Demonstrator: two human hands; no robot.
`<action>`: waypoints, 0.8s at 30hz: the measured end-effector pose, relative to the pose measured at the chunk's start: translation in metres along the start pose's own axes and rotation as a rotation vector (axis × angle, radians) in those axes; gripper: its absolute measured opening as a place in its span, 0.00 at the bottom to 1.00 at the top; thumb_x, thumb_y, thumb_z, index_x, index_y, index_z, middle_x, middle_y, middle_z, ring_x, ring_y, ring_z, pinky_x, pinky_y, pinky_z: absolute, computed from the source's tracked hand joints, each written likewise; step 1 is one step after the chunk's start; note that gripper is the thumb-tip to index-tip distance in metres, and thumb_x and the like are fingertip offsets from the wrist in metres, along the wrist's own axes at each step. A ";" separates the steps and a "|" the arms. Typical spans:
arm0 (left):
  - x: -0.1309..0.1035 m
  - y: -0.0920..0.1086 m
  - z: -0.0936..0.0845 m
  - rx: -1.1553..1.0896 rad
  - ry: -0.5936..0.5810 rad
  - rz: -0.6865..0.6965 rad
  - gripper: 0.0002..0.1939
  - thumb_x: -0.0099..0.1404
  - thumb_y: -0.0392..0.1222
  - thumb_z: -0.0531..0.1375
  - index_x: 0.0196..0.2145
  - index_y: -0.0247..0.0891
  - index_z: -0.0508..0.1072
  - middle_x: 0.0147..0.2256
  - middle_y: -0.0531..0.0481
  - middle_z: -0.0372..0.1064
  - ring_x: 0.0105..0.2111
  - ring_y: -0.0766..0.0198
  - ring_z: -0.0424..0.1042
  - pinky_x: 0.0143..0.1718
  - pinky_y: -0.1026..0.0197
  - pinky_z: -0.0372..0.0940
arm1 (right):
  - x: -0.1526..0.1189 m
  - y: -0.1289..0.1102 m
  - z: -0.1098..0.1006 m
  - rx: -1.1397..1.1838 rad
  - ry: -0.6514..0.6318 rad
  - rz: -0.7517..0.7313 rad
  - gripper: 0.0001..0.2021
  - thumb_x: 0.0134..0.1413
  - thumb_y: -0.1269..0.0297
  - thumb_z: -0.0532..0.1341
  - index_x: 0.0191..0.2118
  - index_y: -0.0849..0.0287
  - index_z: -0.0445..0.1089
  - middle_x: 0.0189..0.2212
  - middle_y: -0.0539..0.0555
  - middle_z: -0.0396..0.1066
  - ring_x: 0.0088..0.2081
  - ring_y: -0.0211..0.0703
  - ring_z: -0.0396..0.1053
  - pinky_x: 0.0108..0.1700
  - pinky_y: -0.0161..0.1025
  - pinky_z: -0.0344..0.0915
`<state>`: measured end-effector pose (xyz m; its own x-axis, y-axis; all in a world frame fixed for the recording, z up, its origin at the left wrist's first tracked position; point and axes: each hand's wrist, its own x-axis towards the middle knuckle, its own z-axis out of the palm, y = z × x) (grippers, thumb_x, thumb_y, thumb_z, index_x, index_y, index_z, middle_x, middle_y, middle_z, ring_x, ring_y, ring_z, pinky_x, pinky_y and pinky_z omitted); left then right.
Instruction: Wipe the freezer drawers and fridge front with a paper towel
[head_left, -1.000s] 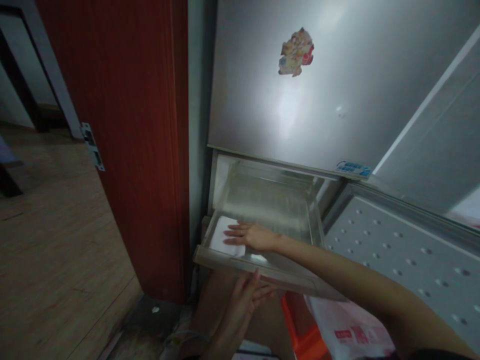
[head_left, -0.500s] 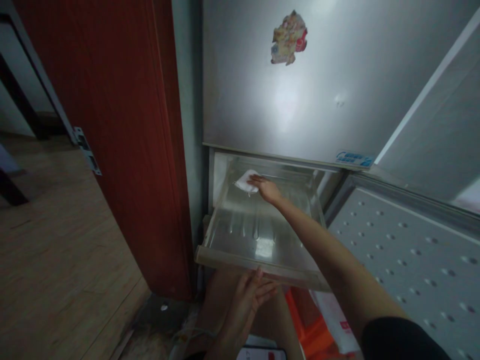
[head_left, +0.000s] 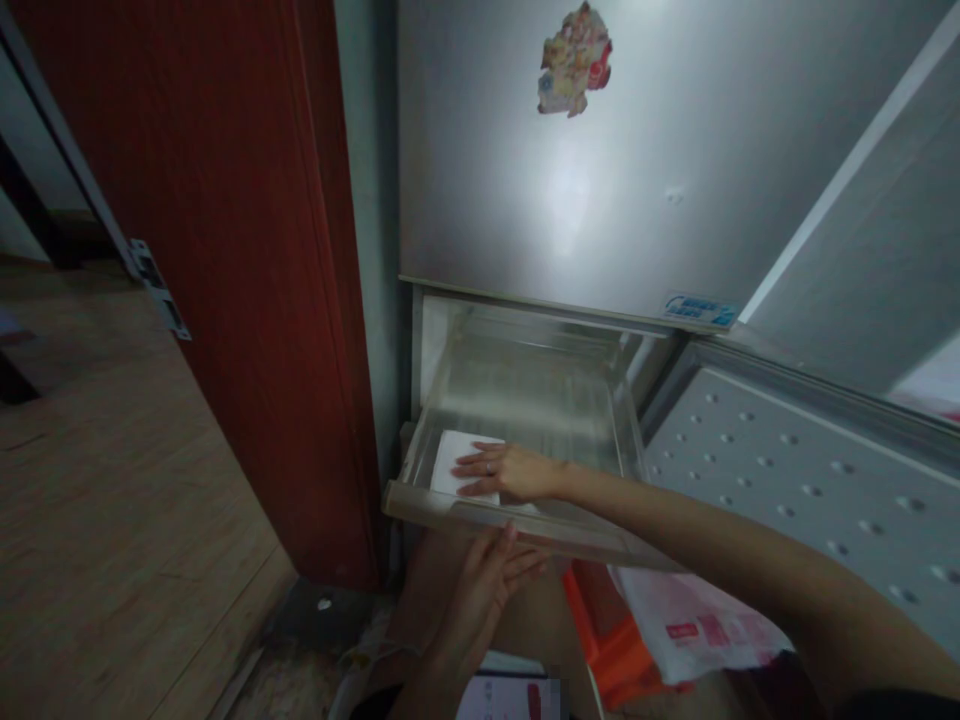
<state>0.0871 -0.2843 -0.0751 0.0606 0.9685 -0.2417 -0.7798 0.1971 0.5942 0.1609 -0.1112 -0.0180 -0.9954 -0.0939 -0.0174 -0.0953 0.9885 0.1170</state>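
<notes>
My right hand lies flat, fingers apart, on a white cloth or folded paper towel. It presses this down near the front left of a clear plastic freezer drawer, pulled out of the fridge. Just below the drawer's front rim is my left hand, with its fingers stretched out and its thumb tip at the front panel. Whether the left fingers bear any of the drawer's weight I cannot tell.
The silver upper fridge door hangs above the drawer. On the right a dimpled lower door panel stands open. A red-brown wooden door is at left. Below are an orange plastic item, a white bag and a phone-like screen.
My right hand has slid the white cloth from the drawer's back left toward its front, where it now lies spread flatter. My left hand stays under the front rim.
</notes>
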 end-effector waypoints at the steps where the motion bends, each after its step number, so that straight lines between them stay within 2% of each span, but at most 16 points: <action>1: -0.001 0.001 0.001 0.002 -0.002 0.002 0.20 0.52 0.50 0.68 0.33 0.34 0.67 0.31 0.42 0.77 0.38 0.50 0.77 0.46 0.51 0.69 | -0.001 -0.001 -0.001 -0.014 -0.018 -0.013 0.18 0.65 0.69 0.48 0.56 0.55 0.65 0.60 0.54 0.58 0.63 0.44 0.53 0.66 0.49 0.48; 4: -0.002 0.002 0.001 0.014 0.022 -0.001 0.20 0.52 0.49 0.69 0.33 0.34 0.67 0.32 0.41 0.77 0.39 0.48 0.77 0.46 0.49 0.68 | -0.004 0.016 -0.009 -0.050 -0.037 0.068 0.17 0.64 0.69 0.50 0.55 0.55 0.67 0.61 0.53 0.58 0.63 0.44 0.53 0.66 0.49 0.47; 7: -0.003 0.004 0.001 0.023 0.029 0.003 0.20 0.52 0.48 0.69 0.35 0.33 0.67 0.34 0.40 0.77 0.40 0.48 0.77 0.48 0.49 0.68 | -0.004 0.054 -0.023 -0.076 -0.008 0.244 0.18 0.63 0.72 0.51 0.54 0.54 0.68 0.60 0.52 0.58 0.63 0.44 0.53 0.66 0.50 0.45; 12: -0.003 0.007 0.002 0.048 0.025 0.007 0.21 0.53 0.49 0.68 0.36 0.32 0.67 0.33 0.41 0.77 0.39 0.49 0.77 0.46 0.50 0.69 | -0.009 0.116 -0.039 -0.053 0.180 0.638 0.22 0.60 0.79 0.49 0.53 0.52 0.69 0.60 0.52 0.59 0.63 0.42 0.53 0.66 0.48 0.47; 15: -0.003 0.007 0.003 0.044 0.026 0.007 0.21 0.52 0.49 0.69 0.36 0.33 0.67 0.33 0.40 0.77 0.39 0.49 0.77 0.46 0.50 0.68 | -0.013 0.137 -0.039 -0.061 0.256 0.751 0.24 0.59 0.80 0.47 0.58 0.57 0.65 0.60 0.58 0.58 0.63 0.46 0.54 0.63 0.49 0.52; 18: -0.003 0.006 0.002 0.042 0.035 0.018 0.20 0.52 0.49 0.69 0.35 0.33 0.67 0.34 0.39 0.77 0.39 0.49 0.77 0.46 0.49 0.68 | -0.014 0.140 -0.034 -0.056 0.283 0.774 0.25 0.59 0.80 0.46 0.60 0.59 0.61 0.60 0.59 0.57 0.63 0.46 0.54 0.62 0.48 0.55; 20: -0.003 0.006 0.003 0.042 0.051 0.015 0.21 0.51 0.49 0.69 0.35 0.33 0.68 0.34 0.39 0.77 0.38 0.48 0.77 0.45 0.50 0.69 | -0.014 0.131 -0.028 -0.045 0.277 0.745 0.26 0.58 0.80 0.46 0.60 0.57 0.61 0.60 0.57 0.58 0.63 0.44 0.54 0.62 0.46 0.55; 22: -0.003 0.006 0.003 0.038 0.072 0.008 0.23 0.48 0.49 0.71 0.34 0.33 0.68 0.33 0.40 0.77 0.37 0.48 0.77 0.44 0.50 0.69 | -0.013 0.111 -0.022 -0.019 0.247 0.655 0.27 0.57 0.81 0.47 0.59 0.55 0.62 0.60 0.55 0.58 0.63 0.42 0.54 0.63 0.46 0.54; 24: -0.002 0.006 0.003 0.038 0.076 0.005 0.24 0.46 0.50 0.71 0.34 0.32 0.69 0.32 0.39 0.77 0.37 0.48 0.77 0.43 0.51 0.69 | -0.012 0.082 -0.013 0.023 0.195 0.505 0.28 0.56 0.82 0.48 0.59 0.54 0.62 0.61 0.55 0.57 0.63 0.42 0.54 0.64 0.47 0.53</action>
<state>0.0840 -0.2851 -0.0690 0.0080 0.9555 -0.2948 -0.7556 0.1989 0.6241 0.1653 -0.0307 0.0050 -0.9003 0.3754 0.2205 0.3931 0.9186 0.0409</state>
